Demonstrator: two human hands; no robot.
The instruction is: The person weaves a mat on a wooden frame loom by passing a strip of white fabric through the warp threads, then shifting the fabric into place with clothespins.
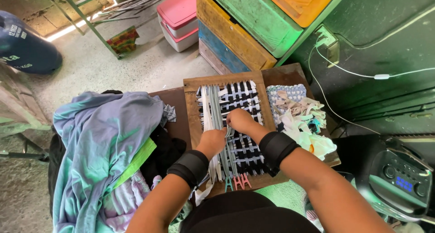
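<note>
Blue barrel [25, 45], pink tub [180, 16], black speaker [398, 176]

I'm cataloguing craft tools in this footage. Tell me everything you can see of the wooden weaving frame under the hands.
The wooden frame is a flat rectangle of worn brown boards lying on a dark table. Strips of cloth, white, grey and dark, cross it in a woven grid; the left part holds only lengthwise strips. Loose ends hang over its near edge. The left hand and right hand rest on the weave near its middle, pinching strips. A pile of cloth scraps lies against its right side.
</note>
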